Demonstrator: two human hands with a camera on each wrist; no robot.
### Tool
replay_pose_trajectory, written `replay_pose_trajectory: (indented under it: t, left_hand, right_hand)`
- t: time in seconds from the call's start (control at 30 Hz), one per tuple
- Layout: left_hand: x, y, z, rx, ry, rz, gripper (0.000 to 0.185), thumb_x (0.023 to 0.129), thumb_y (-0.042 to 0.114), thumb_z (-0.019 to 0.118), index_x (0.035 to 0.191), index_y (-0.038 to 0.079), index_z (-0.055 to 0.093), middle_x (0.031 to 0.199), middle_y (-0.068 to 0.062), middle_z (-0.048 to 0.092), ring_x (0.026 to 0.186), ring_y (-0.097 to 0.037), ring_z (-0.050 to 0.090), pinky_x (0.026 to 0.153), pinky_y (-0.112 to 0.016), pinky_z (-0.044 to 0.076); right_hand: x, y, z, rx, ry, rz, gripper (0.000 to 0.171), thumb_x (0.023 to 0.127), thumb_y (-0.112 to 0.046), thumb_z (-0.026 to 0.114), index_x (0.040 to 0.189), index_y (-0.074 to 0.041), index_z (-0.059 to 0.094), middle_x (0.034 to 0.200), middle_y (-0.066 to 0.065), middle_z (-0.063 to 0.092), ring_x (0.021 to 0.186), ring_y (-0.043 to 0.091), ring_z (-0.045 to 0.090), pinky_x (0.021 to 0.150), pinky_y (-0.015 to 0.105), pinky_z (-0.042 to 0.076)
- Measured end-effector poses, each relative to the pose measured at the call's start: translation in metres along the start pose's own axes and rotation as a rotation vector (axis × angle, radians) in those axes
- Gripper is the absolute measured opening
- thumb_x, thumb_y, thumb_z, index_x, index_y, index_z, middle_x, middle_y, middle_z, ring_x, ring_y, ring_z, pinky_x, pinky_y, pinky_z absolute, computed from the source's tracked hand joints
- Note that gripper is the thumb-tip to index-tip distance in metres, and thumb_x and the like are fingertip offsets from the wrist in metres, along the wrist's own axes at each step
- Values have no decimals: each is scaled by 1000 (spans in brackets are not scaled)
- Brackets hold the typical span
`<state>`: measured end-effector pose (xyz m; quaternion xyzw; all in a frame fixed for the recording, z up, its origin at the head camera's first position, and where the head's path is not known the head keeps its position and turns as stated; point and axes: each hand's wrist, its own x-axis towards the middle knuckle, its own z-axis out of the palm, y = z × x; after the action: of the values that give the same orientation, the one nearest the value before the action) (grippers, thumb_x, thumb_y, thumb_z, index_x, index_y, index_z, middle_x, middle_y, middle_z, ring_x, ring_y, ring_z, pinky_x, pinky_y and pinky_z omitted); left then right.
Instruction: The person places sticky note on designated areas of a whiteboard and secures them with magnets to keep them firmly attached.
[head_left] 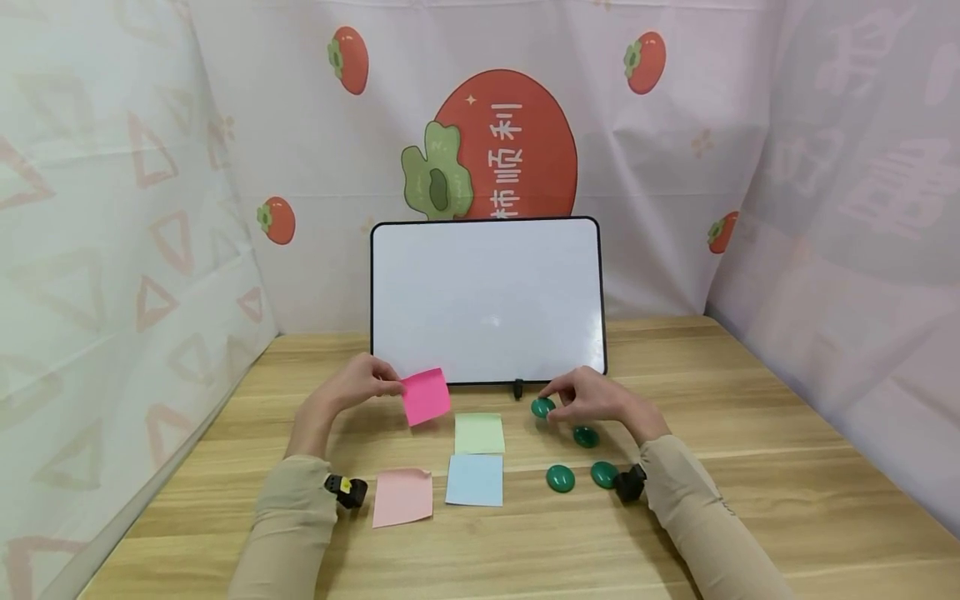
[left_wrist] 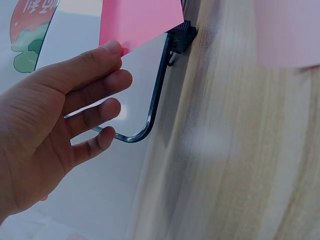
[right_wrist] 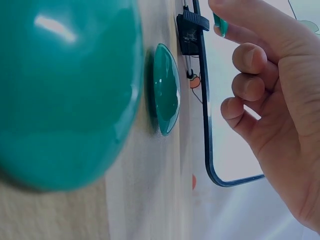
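Pinching bright pink note (head_left: pixel 427 398), left hand (head_left: pixel 360 383) raised near whiteboard (head_left: pixel 487 300), right hand (head_left: pixel 592 395) angled inward, gripping green disc (head_left: pixel 542 407) by its edges.

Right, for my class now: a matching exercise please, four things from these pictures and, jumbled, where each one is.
1. Bright pink note
2. Pale pink note
3. Whiteboard
4. Light green note

A. Lying left of the blue note
B. Lying between whiteboard and blue note
C. Pinched in the left grip
D. Standing behind the others

Pairs: 1-C, 2-A, 3-D, 4-B
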<state>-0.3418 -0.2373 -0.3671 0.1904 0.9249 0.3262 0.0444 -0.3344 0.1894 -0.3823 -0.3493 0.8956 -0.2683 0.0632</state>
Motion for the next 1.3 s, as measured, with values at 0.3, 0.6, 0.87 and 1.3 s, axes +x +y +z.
replay_pose_trajectory:
  t: [0.3,0.6,0.87,1.3]
  left_hand:
    - [10,4,2,47,40,-6,11,89,20,74,91,10,78,87,-5,74,81,-18,60,74,-31,49]
    - [29,8,-10,87,44,36,14,90,19,73,89,6,77,87,-13,74,77,-20,61,66,-29,48]
    - [42,22,-36,180,47,67,14,90,20,72,89,8,78,83,-9,73,72,-16,55,65,-30,46]
    - [57,27,-57,257,75,83,14,89,20,73,88,7,78,82,-7,73,74,-18,57,68,-30,45]
  right_hand:
    - [0,-5,-1,-14,3,-7,32,88,-23,75,118,-10,72,67,-7,52,58,5,44,56,21,39]
    - [2,-4,0,-20,-3,-4,32,88,-23,75,118,-11,73,65,-8,52,57,4,44,56,21,38]
    - [6,-1,2,-49,-4,-18,31,88,-25,75,117,-13,73,65,-9,52,57,4,44,57,20,39]
    - [7,1,3,-60,-7,-12,33,88,-25,75,118,-12,73,64,-9,51,56,3,44,56,20,38]
